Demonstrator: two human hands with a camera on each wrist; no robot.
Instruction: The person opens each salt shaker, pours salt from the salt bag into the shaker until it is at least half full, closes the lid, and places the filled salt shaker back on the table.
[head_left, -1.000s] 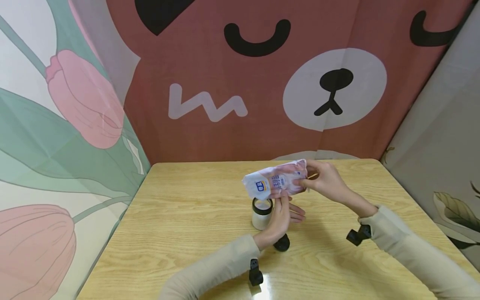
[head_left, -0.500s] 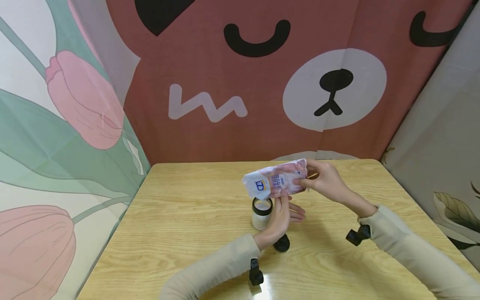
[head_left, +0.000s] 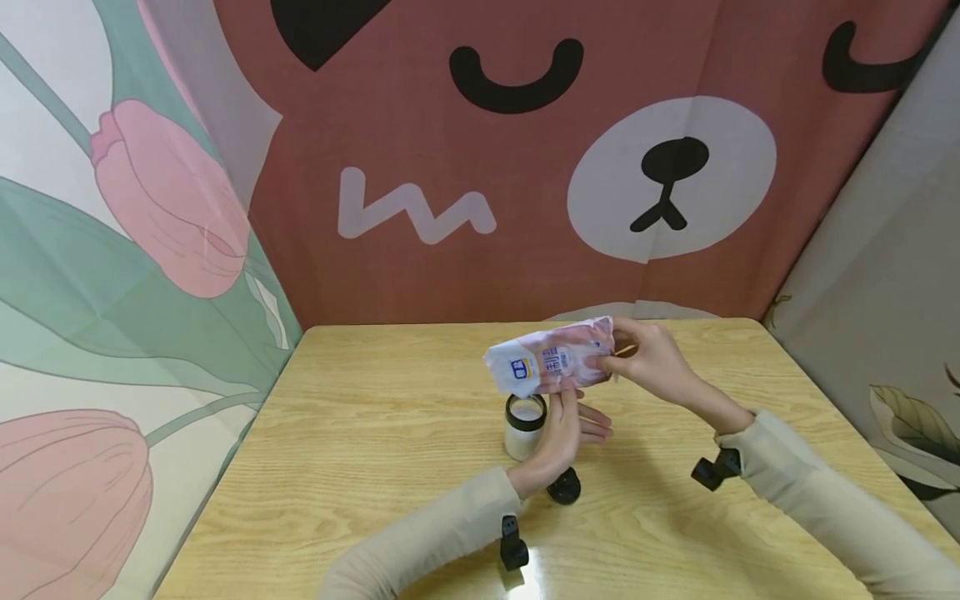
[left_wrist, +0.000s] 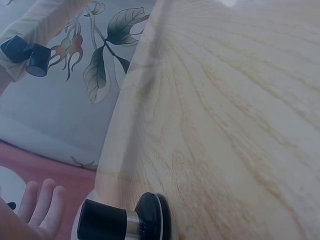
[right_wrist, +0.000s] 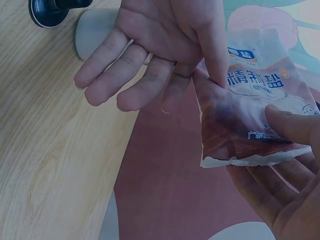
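Note:
A pink and white bag of salt is held above the table, tilted so that its left end hangs over the open mouth of a pale jar with a black rim. My right hand grips the bag's right end between thumb and fingers. From below, my left hand pinches the bag's near edge with thumb and forefinger. Its other fingers are stretched out in the right wrist view. Something white shows inside the jar. A black lid with a tall knob lies beside my left wrist.
The wooden table carries the jar and lid close together near its middle. A printed bear cloth hangs behind, with a flower-printed cloth on the left and a pale one on the right.

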